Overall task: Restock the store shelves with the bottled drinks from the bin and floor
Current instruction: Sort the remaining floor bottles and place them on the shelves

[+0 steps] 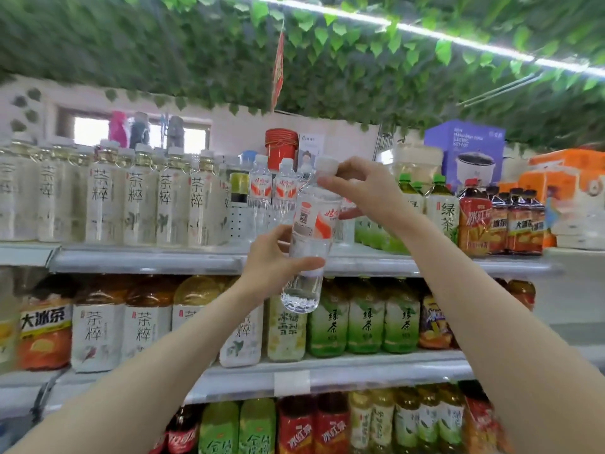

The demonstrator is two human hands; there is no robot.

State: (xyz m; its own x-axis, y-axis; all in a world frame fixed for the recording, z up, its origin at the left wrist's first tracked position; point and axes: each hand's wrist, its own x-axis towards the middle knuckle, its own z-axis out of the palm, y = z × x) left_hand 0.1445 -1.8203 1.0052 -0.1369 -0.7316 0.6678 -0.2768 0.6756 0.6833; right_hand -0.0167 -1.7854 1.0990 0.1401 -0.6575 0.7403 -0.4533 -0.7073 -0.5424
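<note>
So we've got one water bottle [311,224] up in the air, right in front of the top shelf [147,258]. It's leaning a bit, cap [327,165] tipped toward the shelf and base hanging down past the shelf lip. Our left hand [271,267] is wrapped round the lower body, and our right hand [366,188] has its fingers curled in at the neck and cap, so both hands are holding it.

Looks like we're at the placing step for this one. Two matching waters [260,188] stand on the shelf just left of it, with green tea [442,208] off to the right, so the slot should be between them. The bottle hides most of that spot, so we can't tell how much room there is.

Next move as we see it: lift the base over the lip, straighten it up, and slide it in beside the other waters without bumping them. Letting go with the lower hand first probably makes that easier.
</note>
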